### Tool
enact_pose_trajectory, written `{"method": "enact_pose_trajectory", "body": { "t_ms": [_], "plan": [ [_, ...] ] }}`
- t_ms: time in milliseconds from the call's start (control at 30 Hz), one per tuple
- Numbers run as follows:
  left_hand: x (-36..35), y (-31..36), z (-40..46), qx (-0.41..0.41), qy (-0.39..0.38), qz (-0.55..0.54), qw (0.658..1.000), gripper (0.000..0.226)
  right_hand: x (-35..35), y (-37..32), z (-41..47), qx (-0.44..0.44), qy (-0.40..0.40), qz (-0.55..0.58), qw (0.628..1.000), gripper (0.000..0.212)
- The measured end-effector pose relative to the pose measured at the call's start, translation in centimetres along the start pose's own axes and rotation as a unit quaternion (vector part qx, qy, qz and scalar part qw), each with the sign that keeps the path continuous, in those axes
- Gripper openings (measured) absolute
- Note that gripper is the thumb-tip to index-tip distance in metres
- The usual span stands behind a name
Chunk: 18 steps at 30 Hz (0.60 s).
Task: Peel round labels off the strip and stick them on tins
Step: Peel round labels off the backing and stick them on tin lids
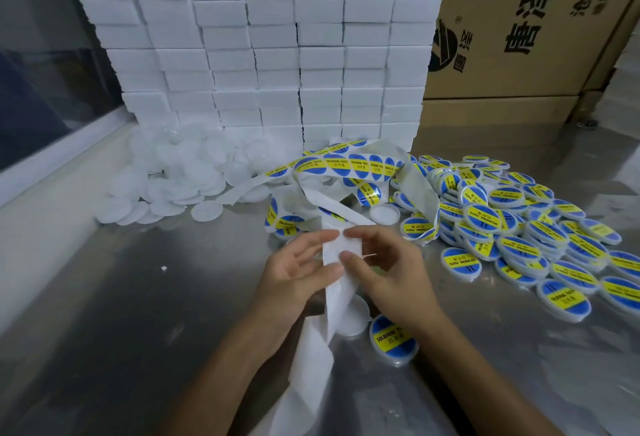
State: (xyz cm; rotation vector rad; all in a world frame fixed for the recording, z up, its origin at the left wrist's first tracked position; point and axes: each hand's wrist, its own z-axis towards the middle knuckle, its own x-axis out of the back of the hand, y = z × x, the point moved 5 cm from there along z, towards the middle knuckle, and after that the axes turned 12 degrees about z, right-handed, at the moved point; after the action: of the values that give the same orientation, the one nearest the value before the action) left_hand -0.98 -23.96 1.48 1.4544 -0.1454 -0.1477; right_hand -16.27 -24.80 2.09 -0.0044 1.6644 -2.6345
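A long white backing strip (337, 283) runs from a tangle of blue-and-yellow round labels (349, 163) at mid-table down between my hands and off the front edge. My left hand (298, 269) holds the strip from the left, fingertips on its edge. My right hand (384, 266) pinches the strip from the right between thumb and forefinger. An unlabelled white tin (353, 318) lies under the strip by my right wrist, with a labelled tin (393, 338) beside it. Any label at my fingertips is hidden.
A pile of labelled tins (512, 224) fills the right side of the steel table (138, 314). Plain white tins (180, 176) are heaped at the back left. Stacked white boxes (277, 47) form a wall behind, with cardboard cartons (526, 27) to the right.
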Motion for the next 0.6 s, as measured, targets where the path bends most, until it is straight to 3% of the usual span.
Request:
{"method": "enact_pose_trajectory", "body": {
  "t_ms": [100, 233, 333, 600],
  "plan": [
    [0.7, -0.2, 0.1, 0.01, 0.082, -0.004, 0.997, 0.036, 0.0, -0.4, 0.2, 0.004, -0.013, 0.017, 1.0, 0.04],
    [1.3, -0.6, 0.3, 0.03, 0.117, -0.054, 0.991, 0.044, -0.8, -1.0, -0.1, 0.023, -0.08, -0.016, 0.996, 0.059],
    [1.7, -0.7, 0.4, 0.015, 0.151, -0.053, 0.987, 0.033, -1.4, -1.0, -0.3, 0.034, -0.119, -0.03, 0.992, 0.064],
    [1.9, 0.0, 0.1, -0.086, 0.182, 0.151, 0.968, 0.043, -1.2, -1.9, -0.8, 0.155, -0.05, -0.208, 0.964, 0.022]
  ]
}}
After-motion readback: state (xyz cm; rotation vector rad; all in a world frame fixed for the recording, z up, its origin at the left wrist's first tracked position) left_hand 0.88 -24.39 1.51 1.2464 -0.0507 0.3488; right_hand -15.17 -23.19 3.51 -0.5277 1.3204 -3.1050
